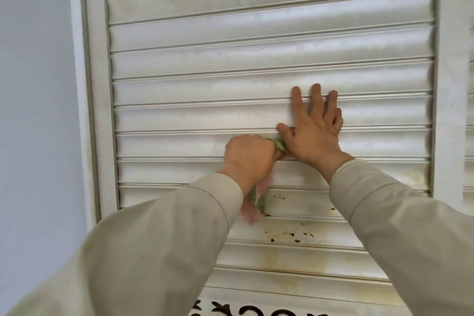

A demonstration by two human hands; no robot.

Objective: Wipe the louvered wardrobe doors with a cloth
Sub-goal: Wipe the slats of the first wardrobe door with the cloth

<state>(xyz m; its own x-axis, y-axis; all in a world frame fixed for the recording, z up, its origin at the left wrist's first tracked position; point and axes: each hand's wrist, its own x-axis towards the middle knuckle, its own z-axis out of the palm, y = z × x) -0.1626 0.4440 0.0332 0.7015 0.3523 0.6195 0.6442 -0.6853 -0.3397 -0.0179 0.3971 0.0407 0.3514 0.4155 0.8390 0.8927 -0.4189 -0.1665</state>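
A white louvered wardrobe door (256,64) fills the view, its slats streaked and hazy. My left hand (247,158) grips a pink and green cloth (256,202) and holds it against a slat near the door's middle; the cloth's loose end hangs down below my wrist. My right hand (316,126) lies flat on the slats just to the right, fingers straight and spread, thumb touching the cloth's green corner. Brown spots and yellowish stains (289,235) mark the slats below my hands.
The door's left frame (100,84) meets a plain pale wall (36,110). A second door's edge (469,110) shows at the far right. A dark ornamental cut-out pattern (256,312) runs along the bottom edge of the door.
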